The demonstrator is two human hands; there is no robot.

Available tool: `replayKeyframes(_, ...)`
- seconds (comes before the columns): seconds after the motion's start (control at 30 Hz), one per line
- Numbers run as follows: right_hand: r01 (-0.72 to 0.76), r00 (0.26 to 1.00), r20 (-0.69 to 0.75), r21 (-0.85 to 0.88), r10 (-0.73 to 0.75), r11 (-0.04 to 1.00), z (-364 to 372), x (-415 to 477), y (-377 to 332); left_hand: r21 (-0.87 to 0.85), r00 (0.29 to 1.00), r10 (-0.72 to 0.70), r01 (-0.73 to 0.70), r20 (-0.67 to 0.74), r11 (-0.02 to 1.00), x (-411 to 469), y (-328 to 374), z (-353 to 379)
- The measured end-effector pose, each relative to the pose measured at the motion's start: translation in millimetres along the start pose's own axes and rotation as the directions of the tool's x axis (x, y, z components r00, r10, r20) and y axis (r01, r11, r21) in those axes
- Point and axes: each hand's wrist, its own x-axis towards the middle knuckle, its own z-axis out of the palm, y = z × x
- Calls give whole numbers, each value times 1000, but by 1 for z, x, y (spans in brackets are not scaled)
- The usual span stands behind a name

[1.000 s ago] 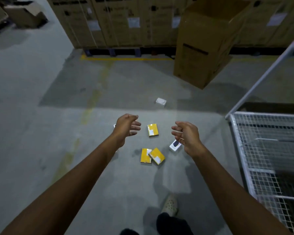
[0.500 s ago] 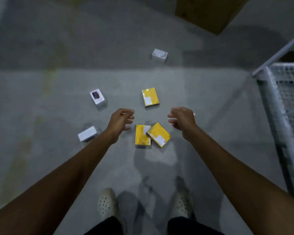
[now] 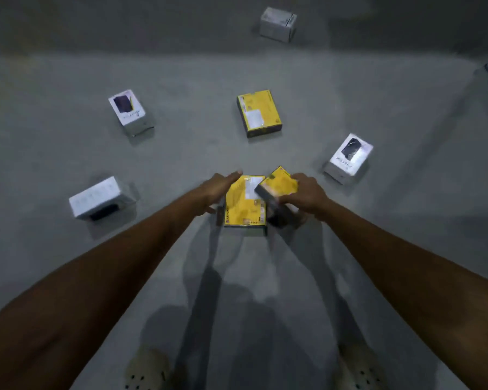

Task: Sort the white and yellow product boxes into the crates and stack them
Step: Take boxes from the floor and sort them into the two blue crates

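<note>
On the floor between both hands, the flat yellow box (image 3: 245,204) runs lengthwise away; left hand (image 3: 214,192) fingers spread at its left edge, right hand (image 3: 304,197) clamps the tilted yellow box (image 3: 279,184).

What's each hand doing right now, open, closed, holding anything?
Left hand: open, fingers extended beside the flat yellow box on the floor, not gripping it.
Right hand: closed on the tilted yellow box, lifting one end.
</note>
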Motion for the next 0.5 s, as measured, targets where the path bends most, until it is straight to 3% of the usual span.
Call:
replayKeyframes(0.2, -64, 998, -40, -198, 57, 978, 16, 16, 0, -257, 994, -83, 62, -72, 965, 38, -32, 31)
replayKeyframes(0.27, -68, 997, -44, -139, 62, 988, 18, 16, -5, -299, 986, -81, 34, -147, 954, 49, -39, 34)
replayKeyframes(0.4, -93, 982, -144, 214, 126, 972, 27, 18, -16, -414, 976, -107, 21, -188, 910, 56, -39, 41)
replayKeyframes(0.5, -69, 978, -182, 161, 98, 985, 47, 5, -32, -494, 979, -110, 10, -173, 869, 58, -34, 43)
